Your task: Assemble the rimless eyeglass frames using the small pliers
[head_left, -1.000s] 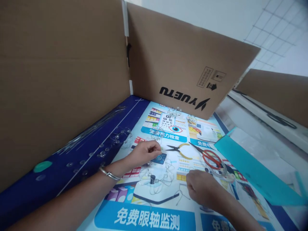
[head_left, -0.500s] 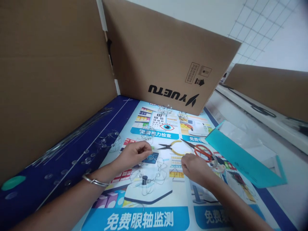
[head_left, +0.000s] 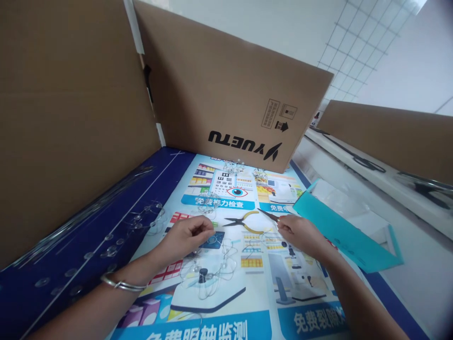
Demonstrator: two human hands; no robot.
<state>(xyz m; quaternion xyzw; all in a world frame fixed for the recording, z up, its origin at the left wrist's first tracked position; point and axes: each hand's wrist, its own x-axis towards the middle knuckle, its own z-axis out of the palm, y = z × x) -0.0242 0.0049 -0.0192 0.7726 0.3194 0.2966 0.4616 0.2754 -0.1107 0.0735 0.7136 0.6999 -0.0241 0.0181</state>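
Note:
My left hand (head_left: 189, 234) is closed in a pinch above a clear beaded wire piece (head_left: 208, 279) with looped petals. The thin wire seems to run up to my fingertips, though the contact is hard to see. My right hand (head_left: 300, 232) is wrapped over the scissors (head_left: 268, 215). Their dark blades point left and away from me, and the orange handles are mostly hidden under the hand. Between my hands and a little farther off lie pliers (head_left: 242, 221) with yellow handles, jaws pointing left and handles spread.
More beaded wire pieces lie at the left (head_left: 150, 216), in the middle (head_left: 207, 202) and at the back (head_left: 233, 167). Loose clear beads (head_left: 112, 250) and a bundle of wires (head_left: 88, 212) are on the left. Cardboard panels (head_left: 226, 85) wall the left and back. A turquoise box (head_left: 339, 231) stands right.
My right hand has moved away from me and right, onto the scissors, covering their orange handles. My left hand keeps its pinch. The view has shifted slightly.

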